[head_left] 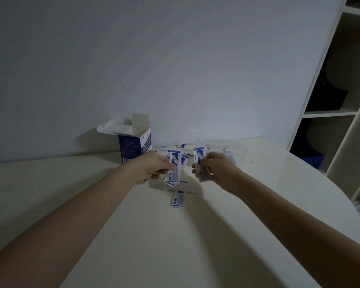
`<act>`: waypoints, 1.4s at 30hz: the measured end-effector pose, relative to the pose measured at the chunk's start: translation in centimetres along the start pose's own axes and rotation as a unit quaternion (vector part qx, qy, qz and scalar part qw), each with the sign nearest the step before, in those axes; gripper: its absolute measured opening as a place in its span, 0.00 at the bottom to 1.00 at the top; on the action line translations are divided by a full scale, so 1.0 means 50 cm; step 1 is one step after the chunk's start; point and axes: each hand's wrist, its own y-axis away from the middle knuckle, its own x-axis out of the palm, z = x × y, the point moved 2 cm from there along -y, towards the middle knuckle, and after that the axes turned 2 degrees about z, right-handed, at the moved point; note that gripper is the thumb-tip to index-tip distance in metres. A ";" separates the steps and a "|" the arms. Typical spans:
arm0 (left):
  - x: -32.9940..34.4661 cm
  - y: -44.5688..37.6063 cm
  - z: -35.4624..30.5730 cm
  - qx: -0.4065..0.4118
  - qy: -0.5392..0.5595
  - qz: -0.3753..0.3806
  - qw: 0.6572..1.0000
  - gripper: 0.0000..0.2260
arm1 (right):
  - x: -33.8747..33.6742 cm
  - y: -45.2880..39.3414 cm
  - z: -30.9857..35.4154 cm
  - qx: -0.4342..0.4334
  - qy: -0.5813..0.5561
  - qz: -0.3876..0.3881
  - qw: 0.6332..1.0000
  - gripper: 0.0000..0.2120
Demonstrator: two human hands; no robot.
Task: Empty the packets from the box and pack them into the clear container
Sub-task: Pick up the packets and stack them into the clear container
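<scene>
left hand: I see it at centre frame, fingers curled round a small stack of blue-and-white packets, held upright above the surface.
right hand: just right of centre, fingers pinching a second bunch of packets; the two hands are near each other but apart.
box: blue and white, standing upright behind the left hand, top flaps open, near the wall.
clear container: behind the right hand, right of centre; some packets show through its wall. Dim light, so I can't tell how full it is.
loose packets: scattered heap on the surface between box and container, behind the hands.
single packet: lying flat on the surface below the hands, nearer the camera.
surface: pale, rounded edge at right of frame.
shelf unit: right edge of frame, dark items inside, too dim to identify.
</scene>
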 end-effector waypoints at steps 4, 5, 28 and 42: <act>-0.004 0.005 0.021 -0.010 0.068 -0.017 0.997 0.04 | 0.040 0.003 0.000 0.059 -0.075 0.052 0.994 0.11; -0.002 0.004 0.025 -0.010 0.082 -0.021 0.996 0.05 | 0.051 0.003 -0.001 0.065 -0.074 0.065 0.993 0.11; 0.037 0.025 -0.012 0.096 0.105 0.023 0.990 0.10 | 0.069 -0.017 0.016 -0.087 0.180 -0.001 0.980 0.09; 0.044 0.010 0.018 0.204 -0.518 -0.061 0.829 0.08 | -0.038 -0.002 -0.043 -0.129 0.554 0.004 0.822 0.06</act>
